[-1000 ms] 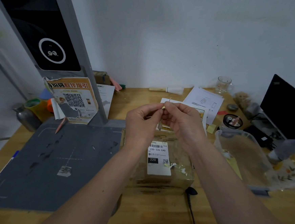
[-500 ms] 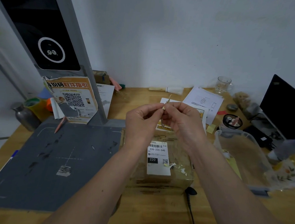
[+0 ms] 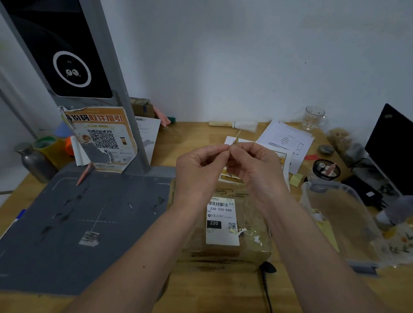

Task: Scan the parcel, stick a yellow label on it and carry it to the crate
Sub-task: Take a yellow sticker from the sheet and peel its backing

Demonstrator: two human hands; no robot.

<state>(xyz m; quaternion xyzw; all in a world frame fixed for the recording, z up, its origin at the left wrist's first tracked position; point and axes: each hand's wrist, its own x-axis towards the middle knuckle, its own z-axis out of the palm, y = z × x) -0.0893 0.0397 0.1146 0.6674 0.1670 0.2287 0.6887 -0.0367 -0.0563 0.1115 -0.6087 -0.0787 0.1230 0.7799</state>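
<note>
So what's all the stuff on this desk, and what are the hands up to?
Brown cardboard parcel: one, white shipping label on top, desk centre, below the hands.
Grey scanner mat: one, left of the parcel.
Grey scanner post with black screen: one, back left.
Orange QR-code poster: one, torn, against the post.
Steel flask: one, far left.
Clear glass mug: one, back right.
White printed papers: a few sheets, back centre-right.
Clear plastic tub: one, right of the parcel.
Black monitor: one, far right.
Clear water bottle, blue cap: one, right edge.
Left hand and right hand: each with a pinch grip on one thin yellowish strip, above the parcel.
</note>
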